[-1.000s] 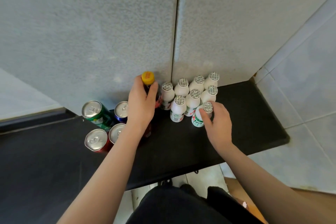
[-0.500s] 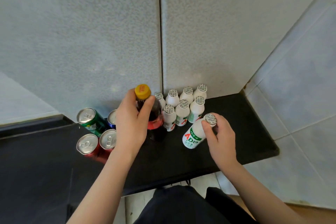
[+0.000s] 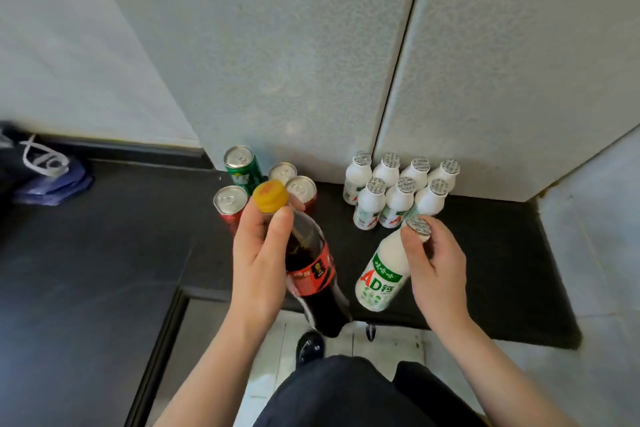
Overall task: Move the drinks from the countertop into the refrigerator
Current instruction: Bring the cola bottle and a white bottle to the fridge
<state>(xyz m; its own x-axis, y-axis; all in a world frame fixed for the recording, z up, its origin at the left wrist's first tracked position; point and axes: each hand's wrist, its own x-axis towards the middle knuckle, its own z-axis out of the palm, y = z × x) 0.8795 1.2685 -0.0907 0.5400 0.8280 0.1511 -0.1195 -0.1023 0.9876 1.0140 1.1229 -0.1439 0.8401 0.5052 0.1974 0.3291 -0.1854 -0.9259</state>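
Head view: the left hand (image 3: pixel 258 263) has its fingers (image 3: pixel 277 222) curled round the neck of a cola bottle (image 3: pixel 311 267), which seems lifted off the counter (image 3: pixel 104 253). The right hand (image 3: pixel 436 270) pinches the cap end of a tilted milk bottle (image 3: pixel 381 277). Just beyond the left fingers stand four cans (image 3: pixel 239 166); beyond the right fingers, seven small bottles (image 3: pixel 398 191). Nothing looks stored yet, so most of the job remains

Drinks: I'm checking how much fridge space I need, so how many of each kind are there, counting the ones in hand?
Cans: 4
Small white bottles: 8 (7 on the countertop, 1 held in the right hand)
Cola bottle: 1 (held in the left hand)
Total: 13
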